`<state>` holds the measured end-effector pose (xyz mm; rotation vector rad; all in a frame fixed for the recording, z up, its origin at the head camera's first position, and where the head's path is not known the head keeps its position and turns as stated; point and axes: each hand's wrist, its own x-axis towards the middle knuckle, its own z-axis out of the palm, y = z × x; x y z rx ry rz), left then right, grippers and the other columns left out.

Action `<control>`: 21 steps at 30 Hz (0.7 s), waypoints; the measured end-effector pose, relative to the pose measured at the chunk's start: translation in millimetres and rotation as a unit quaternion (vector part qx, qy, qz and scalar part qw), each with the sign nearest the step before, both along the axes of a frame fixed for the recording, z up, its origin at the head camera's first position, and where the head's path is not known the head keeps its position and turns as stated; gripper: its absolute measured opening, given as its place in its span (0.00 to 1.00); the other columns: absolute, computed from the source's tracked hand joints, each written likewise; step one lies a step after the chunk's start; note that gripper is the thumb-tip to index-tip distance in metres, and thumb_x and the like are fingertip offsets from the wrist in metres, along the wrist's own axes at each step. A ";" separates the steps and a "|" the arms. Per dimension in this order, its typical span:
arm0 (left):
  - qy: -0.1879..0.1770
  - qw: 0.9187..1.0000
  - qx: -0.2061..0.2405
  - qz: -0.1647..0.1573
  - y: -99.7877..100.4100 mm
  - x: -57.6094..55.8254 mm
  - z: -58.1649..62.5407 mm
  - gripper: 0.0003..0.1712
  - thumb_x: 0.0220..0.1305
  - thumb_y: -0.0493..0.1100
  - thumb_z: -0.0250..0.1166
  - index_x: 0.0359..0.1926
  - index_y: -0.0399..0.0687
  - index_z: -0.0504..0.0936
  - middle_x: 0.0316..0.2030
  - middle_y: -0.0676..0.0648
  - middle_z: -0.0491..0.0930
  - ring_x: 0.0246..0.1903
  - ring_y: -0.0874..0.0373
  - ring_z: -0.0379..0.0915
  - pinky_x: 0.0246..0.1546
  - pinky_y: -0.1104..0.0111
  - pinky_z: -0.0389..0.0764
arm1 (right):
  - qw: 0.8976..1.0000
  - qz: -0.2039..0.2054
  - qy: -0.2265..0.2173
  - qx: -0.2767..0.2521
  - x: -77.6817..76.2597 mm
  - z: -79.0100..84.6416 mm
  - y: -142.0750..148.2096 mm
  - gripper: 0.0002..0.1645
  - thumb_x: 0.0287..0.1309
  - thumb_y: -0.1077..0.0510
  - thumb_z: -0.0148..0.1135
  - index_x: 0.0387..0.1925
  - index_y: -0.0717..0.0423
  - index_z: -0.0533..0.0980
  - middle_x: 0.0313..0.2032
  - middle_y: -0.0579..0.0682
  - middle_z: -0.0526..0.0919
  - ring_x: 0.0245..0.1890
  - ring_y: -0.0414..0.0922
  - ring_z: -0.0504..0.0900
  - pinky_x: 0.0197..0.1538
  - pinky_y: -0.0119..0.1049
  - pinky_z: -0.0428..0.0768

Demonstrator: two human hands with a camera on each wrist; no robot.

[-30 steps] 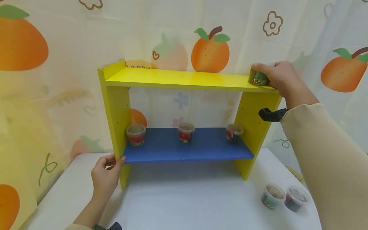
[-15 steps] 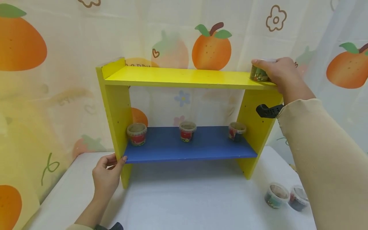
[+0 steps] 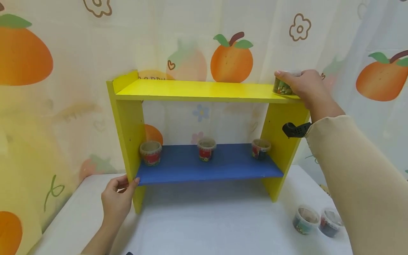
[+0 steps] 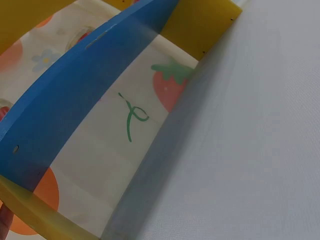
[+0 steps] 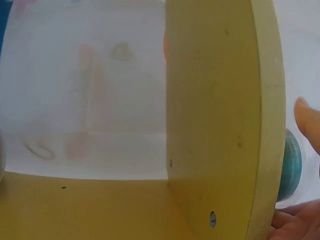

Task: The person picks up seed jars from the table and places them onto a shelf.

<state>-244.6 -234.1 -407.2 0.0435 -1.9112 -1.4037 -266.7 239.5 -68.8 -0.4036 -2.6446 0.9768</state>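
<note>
A small two-tier shelf unit with a yellow top board [image 3: 191, 89] and a blue lower board [image 3: 207, 171] stands on the white table. At its lower left, my left hand [image 3: 116, 200] grips the yellow side panel, thumb at the blue board's front corner. My right hand [image 3: 308, 86] holds a green-labelled plastic tub [image 3: 282, 87] at the right end of the top board. In the right wrist view, the tub [image 5: 291, 167] shows green beyond the board's edge, with fingers and thumb around it. Three red-labelled tubs, left [image 3: 151, 154], middle [image 3: 205, 150] and right [image 3: 260, 150], stand on the blue board.
Two more tubs, one greenish [image 3: 306, 221] and one dark [image 3: 330, 223], stand side by side on the table [image 3: 216, 226] at right front. Behind the shelf hangs a fruit-printed curtain [image 3: 185, 42]. The yellow right side panel [image 3: 283, 141] stands beneath my right hand.
The camera view has tilted a little. My right hand stays on the green-labelled tub at the top board's right end, and my left hand keeps its grip on the shelf.
</note>
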 end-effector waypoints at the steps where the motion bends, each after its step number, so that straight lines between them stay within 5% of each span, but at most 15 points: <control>1: 0.000 1.000 0.000 0.000 -0.2 0.4 -1.1 0.16 0.54 0.39 0.75 0.41 0.36 0.82 0.30 0.65 0.78 0.29 0.72 0.74 0.30 0.85 0.77 | 1.000 0.004 0.005 0.001 0.7 -2.1 0.0 0.72 0.40 0.11 0.48 0.73 0.59 0.56 0.52 0.57 0.66 0.52 0.54 0.65 0.49 0.46 0.70; 6: 0.002 1.000 -0.005 0.005 -0.5 0.6 -2.4 0.15 0.54 0.39 0.75 0.41 0.38 0.82 0.30 0.67 0.78 0.29 0.72 0.75 0.30 0.85 0.77 | 0.999 0.003 0.045 -0.028 6.6 -8.7 0.0 0.73 0.43 0.13 0.50 0.77 0.57 0.47 0.70 0.60 0.58 0.63 0.56 0.61 0.65 0.51 0.67; 12: 0.008 1.000 -0.008 0.008 -0.5 0.3 -3.8 0.15 0.54 0.39 0.75 0.40 0.37 0.82 0.29 0.67 0.78 0.29 0.72 0.75 0.30 0.85 0.77 | 0.988 0.041 0.133 -0.068 25.9 -29.5 5.7 0.62 0.55 0.24 0.56 0.78 0.46 0.39 0.77 0.47 0.47 0.77 0.49 0.50 0.75 0.47 0.55; 21: 0.017 1.000 -0.010 0.003 -0.8 -0.4 -2.6 0.14 0.54 0.38 0.75 0.40 0.37 0.83 0.30 0.66 0.78 0.29 0.71 0.75 0.30 0.84 0.77 | 0.971 0.098 0.213 0.039 62.1 -89.4 31.9 0.48 0.63 0.36 0.57 0.77 0.38 0.46 0.75 0.45 0.55 0.74 0.48 0.58 0.71 0.45 0.63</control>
